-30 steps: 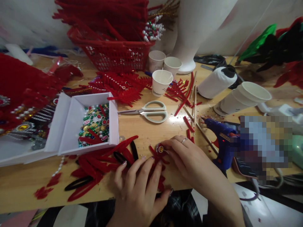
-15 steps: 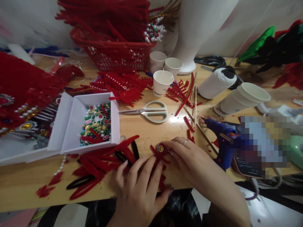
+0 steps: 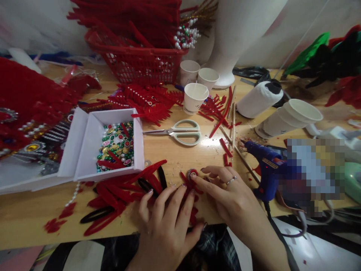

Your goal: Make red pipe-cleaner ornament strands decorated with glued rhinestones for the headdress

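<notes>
- Between 11 and 12 o'clock, beyond my left hand (image 3: pixel 166 222), the jewel (image 3: pixel 192 172) sits on the red piece (image 3: pixel 193 217); placement appears done, bonding unverifiable.
- Unattached: loose beads (image 3: pixel 117 145), 10 o'clock.
- Long axis: roughly 12–6, jewelled end at 12.
- Left fingers: spread, steadying the red piece.
- Right hand (image 3: pixel 239 203): index on jewel; thumb hidden, pinch indeterminable.

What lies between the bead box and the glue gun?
The head view shows scissors, red strips and wooden sticks between the box and the glue gun.
</notes>
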`<state>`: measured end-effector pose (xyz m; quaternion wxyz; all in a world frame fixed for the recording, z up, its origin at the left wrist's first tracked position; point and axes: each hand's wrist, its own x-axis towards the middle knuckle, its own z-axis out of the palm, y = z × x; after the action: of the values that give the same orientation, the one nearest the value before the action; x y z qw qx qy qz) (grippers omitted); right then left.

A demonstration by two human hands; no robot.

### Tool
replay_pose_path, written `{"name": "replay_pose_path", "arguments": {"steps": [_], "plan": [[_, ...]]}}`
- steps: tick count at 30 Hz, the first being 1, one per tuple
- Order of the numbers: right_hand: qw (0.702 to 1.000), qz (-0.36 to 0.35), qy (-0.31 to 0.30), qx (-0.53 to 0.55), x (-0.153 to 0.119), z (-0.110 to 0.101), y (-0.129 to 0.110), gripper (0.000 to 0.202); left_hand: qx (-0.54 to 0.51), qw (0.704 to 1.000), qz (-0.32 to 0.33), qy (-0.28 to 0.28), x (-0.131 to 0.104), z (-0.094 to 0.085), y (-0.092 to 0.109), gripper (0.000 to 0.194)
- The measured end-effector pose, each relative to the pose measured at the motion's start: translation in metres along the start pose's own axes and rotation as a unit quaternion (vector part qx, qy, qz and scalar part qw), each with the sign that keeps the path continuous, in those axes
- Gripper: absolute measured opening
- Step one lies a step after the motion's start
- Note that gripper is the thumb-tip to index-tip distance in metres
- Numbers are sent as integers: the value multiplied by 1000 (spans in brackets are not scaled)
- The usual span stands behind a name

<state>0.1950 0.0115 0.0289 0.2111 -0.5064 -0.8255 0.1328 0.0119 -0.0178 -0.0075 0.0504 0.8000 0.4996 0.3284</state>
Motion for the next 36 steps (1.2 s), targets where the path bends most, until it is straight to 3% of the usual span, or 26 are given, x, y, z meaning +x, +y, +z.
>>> {"name": "replay_pose_path", "arguments": {"steps": [18,22,26,28,36], "plan": [[998,-41,-44,-18,4,-6,19,42,-8,1000,1,3,2,-3,0,33],[999,-52,-2,-5,3,-6,18,45,-8,1000,11,2,2,-2,-2,33],[995,-22,91,22,-5,-6,15,47,-1,1000,16,5,1,-1,-3,32],[994,-14,104,19,-8,-4,11,43,-4,1000,20,15,1,-1,-4,34],[1000,-18,24,-6,-5,11,7,36,2,1000,19,5,2,-1,-2,33]]}}
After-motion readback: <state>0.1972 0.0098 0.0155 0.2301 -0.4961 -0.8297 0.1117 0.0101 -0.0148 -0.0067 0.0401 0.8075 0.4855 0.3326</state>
